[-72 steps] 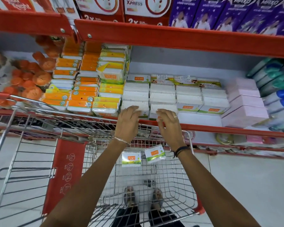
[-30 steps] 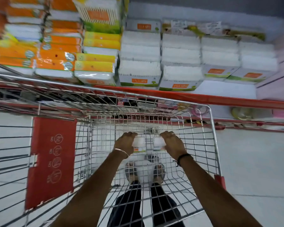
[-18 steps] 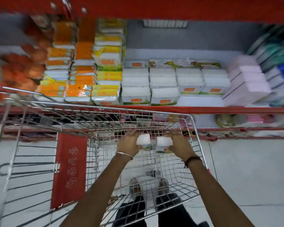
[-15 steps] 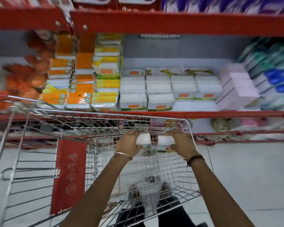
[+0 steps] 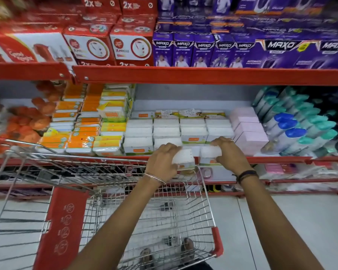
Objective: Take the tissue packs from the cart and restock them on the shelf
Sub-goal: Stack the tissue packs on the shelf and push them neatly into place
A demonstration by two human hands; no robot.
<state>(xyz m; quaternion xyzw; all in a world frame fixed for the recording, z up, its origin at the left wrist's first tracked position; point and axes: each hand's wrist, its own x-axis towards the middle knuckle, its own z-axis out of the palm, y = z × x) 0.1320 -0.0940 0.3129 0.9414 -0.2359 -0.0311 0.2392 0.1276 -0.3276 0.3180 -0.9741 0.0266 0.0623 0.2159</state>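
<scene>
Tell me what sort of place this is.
Most likely a supermarket aisle. Red metal shelving holds rows of boxed goods, a wire shopping cart stands against it, and the left hand and right hand each carry a tissue pack toward the shelf.

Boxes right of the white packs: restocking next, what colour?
Pale pink boxes, head view.
</scene>
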